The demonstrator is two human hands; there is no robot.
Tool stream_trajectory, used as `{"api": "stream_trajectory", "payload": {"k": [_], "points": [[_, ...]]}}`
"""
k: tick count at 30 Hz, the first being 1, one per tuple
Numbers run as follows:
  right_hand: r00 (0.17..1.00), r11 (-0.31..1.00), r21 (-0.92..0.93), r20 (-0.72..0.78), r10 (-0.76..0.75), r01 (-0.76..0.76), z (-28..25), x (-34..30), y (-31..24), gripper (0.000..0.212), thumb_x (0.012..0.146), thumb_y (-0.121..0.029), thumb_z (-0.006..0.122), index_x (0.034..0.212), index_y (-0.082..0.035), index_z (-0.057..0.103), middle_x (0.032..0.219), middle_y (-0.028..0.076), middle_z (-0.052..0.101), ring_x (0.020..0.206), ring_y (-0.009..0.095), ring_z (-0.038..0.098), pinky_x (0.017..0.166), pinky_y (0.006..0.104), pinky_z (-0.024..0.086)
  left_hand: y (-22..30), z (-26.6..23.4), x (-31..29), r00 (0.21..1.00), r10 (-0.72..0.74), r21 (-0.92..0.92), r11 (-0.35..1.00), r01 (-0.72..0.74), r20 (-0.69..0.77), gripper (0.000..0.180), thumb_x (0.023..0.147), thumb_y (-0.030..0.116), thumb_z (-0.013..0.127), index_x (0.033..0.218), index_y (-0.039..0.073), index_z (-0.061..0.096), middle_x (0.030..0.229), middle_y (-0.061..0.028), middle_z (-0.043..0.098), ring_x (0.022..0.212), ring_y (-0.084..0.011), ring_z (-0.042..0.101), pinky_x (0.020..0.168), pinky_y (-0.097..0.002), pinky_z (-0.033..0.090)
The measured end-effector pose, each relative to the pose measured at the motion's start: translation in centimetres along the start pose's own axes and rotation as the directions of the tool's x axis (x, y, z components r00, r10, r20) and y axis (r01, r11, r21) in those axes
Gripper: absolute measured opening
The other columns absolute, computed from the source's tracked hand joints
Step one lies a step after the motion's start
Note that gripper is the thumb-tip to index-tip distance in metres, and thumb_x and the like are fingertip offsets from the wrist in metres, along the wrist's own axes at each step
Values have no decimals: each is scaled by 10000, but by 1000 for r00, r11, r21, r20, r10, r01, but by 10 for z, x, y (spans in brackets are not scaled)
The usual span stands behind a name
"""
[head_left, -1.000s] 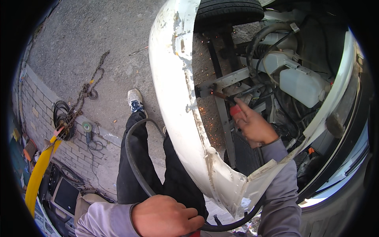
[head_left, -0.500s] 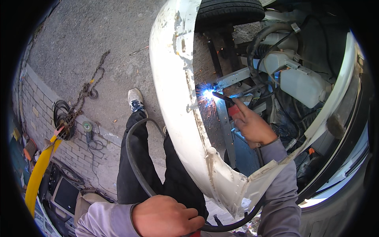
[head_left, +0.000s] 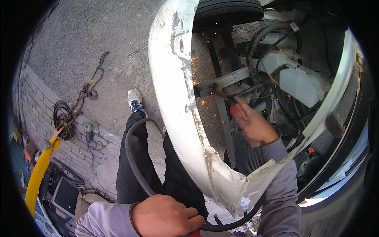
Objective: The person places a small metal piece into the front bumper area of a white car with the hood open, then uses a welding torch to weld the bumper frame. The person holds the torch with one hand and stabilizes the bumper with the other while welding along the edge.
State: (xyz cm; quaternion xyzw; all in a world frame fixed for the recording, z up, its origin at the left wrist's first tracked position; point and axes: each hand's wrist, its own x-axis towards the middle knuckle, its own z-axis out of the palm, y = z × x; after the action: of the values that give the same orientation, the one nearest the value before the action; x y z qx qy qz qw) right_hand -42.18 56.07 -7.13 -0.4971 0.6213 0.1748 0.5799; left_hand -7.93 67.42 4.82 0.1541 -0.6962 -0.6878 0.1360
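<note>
Clenched around a red-handled torch [head_left: 236,109], the right hand [head_left: 254,125] reaches inside the car's front end, forefinger stretched along the handle. From the grip the torch's dark nozzle runs up and to the left, its tip meeting a grey bracket [head_left: 227,81] bolted across the frame; orange sparks [head_left: 203,102] scatter just beside that tip and onto the ground under it. Right of the hand sits a white tank [head_left: 302,83], with black hoses [head_left: 260,37] looping above it. Below the wrist lies the dark radiator [head_left: 244,156]. A tyre [head_left: 227,10] shows well above the grip.

Left of the hand curves the white bumper [head_left: 177,106], chipped and rusty along its edge, standing between the right arm and the person's black-trousered legs [head_left: 134,173]. One white shoe [head_left: 135,100] rests on the asphalt.

At the lower edge the left hand [head_left: 166,215] is closed in a fist on a thick black cable [head_left: 132,158], which arches up over the thigh from the fist; another stretch passes under the bumper toward the right sleeve. Something red peeps out below the fist; what it is cannot be told.

Far to the left of both hands a chain [head_left: 85,93] trails across the ground to a brick kerb [head_left: 47,102], near a coil of black wire [head_left: 59,114] and a yellow strap [head_left: 39,173].
</note>
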Motion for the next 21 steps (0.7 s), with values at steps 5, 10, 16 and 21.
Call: {"api": "stream_trajectory", "payload": {"k": [5,10,16,21], "points": [[999,998,-17,-4,-53,53,2,2,3,744,972,-17,555,1662,-98,287,967,36,655,647,88,546,578,260,478,0,-1,0,1000,2,8,1000,-2,8,196,883,172,649,1041,61,618,780,-57,564,671,-221,683,537,-343,547],[992,991,-45,29,-121,122,1,5,6,730,974,-15,551,1652,-44,282,1052,80,675,834,141,627,762,279,530,0,-1,0,1000,1,-9,1000,-1,9,213,881,166,648,1064,59,627,790,-58,572,676,-224,686,539,-345,549],[982,967,-177,-3,-188,184,3,8,7,726,974,-23,553,1645,-7,275,1068,87,677,898,153,623,848,281,528,0,-1,0,1000,1,-4,1000,-1,20,225,883,167,649,1080,61,629,793,-58,577,677,-226,687,543,-348,551],[990,991,-27,43,-131,132,1,6,3,754,974,-3,544,1666,-49,249,991,31,645,799,92,573,702,249,502,-1,-1,1,1000,-1,-8,1000,1,20,219,882,169,650,1073,65,624,791,-55,573,674,-221,686,539,-345,550]]}}
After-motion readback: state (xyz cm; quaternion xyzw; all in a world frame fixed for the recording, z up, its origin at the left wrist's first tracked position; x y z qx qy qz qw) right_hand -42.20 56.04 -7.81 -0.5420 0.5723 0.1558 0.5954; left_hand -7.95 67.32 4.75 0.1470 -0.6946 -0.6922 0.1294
